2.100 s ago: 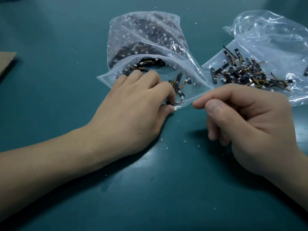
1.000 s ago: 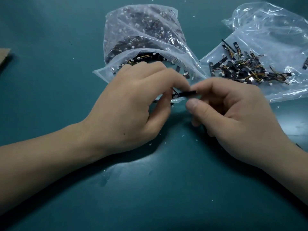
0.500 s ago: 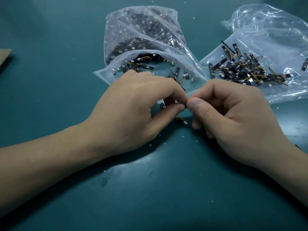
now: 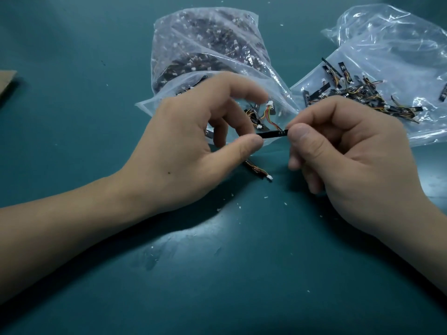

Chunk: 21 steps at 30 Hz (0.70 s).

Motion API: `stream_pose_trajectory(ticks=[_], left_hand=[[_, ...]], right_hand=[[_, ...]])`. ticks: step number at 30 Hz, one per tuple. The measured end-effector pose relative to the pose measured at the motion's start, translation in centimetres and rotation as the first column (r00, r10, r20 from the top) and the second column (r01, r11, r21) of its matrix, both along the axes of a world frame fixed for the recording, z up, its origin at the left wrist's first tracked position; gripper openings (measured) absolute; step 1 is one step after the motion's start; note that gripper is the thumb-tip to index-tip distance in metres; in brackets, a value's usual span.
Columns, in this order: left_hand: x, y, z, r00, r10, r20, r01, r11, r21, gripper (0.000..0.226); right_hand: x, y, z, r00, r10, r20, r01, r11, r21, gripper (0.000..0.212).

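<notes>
Holding one black strip [image 4: 271, 134] level between both hands, just above the desk [image 4: 217, 274] and in front of the full bag's [image 4: 205, 44] mouth.

Left hand [image 4: 183, 151]: grip clamped on the strip's left end, thumb below and a finger behind. The forefinger is lifted clear and slightly blurred.

Right hand [image 4: 358, 160]: grip clamped on the right end between thumb and forefinger, with the other fingers curled under the palm.

Coloured wires [image 4: 271, 117] rise from that right end to a white plug.

Judgement: the two-ended hold steadies the strip, face up, for checking or for working at the wire joint.

The full bag lies open toward the left hand, probably as the supply. The second bag [image 4: 387, 44], with strips spread loose on it, lies beyond the right hand, probably for finished pieces.

Another strip [image 4: 256, 170] lies on the desk just under the left thumb.

Both forearms lie low over the desk, wrists angled inward so the fingertips meet at centre.
</notes>
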State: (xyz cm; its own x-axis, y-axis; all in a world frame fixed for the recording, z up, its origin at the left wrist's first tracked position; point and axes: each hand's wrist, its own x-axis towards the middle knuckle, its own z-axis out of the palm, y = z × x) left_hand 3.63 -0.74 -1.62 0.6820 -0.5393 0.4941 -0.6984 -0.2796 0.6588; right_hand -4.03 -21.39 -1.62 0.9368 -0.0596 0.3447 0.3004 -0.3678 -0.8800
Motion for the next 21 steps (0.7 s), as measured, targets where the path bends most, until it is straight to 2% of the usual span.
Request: stream_pose_trajectory(ticks=[3, 7, 8, 10, 12, 14, 17, 19, 21], left_hand=[[0.21, -0.15, 0.11, 1.0, 0.016, 0.005, -0.016, 0.999, -0.028, 0.013], [0.15, -0.12, 0.25, 0.998, 0.015, -0.063, -0.022, 0.993, -0.117, 0.012], [0.13, -0.05, 0.29, 0.995, -0.002, -0.101, -0.013, 0.99, -0.143, 0.012], [0.03, 0.02, 0.34, 0.986, -0.046, -0.158, 0.021, 0.987, -0.158, 0.011], [-0.1, 0.11, 0.29, 0.983, -0.072, -0.166, 0.053, 0.992, -0.113, 0.007], [-0.25, 0.09, 0.31, 0.986, -0.066, -0.152, 0.057, 0.996, -0.068, 0.011], [-0.3, 0.08, 0.47, 0.987, -0.06, -0.148, 0.05, 0.996, -0.07, 0.011], [-0.22, 0.11, 0.53, 0.989, -0.058, -0.135, 0.049, 0.996, -0.07, 0.01], [-0.18, 0.03, 0.52, 0.993, -0.051, -0.107, 0.045, 0.998, -0.051, 0.009]], right_hand=[[-0.24, 0.03, -0.11, 0.999, 0.036, 0.016, -0.035, 0.999, -0.026, 0.009], [-0.25, 0.05, -0.39, 0.997, 0.032, -0.07, -0.041, 0.992, -0.122, 0.021], [-0.18, 0.02, -0.44, 0.996, 0.04, -0.085, -0.058, 0.974, -0.22, 0.024], [-0.21, 0.19, -0.47, 0.994, 0.065, -0.086, -0.099, 0.875, -0.473, 0.026], [-0.42, 0.57, -0.38, 0.995, 0.058, -0.086, -0.099, 0.787, -0.609, 0.025], [-0.56, 0.75, -0.3, 0.997, 0.043, -0.07, -0.078, 0.761, -0.644, 0.019], [-0.33, 0.51, -0.37, 1.0, 0.006, -0.016, -0.015, 0.773, -0.634, 0.009], [-0.23, 0.45, -0.4, 1.0, -0.023, 0.007, 0.022, 0.771, -0.636, 0.022], [-0.42, 0.48, -0.3, 1.0, -0.01, 0.021, 0.02, 0.818, -0.574, 0.035]])
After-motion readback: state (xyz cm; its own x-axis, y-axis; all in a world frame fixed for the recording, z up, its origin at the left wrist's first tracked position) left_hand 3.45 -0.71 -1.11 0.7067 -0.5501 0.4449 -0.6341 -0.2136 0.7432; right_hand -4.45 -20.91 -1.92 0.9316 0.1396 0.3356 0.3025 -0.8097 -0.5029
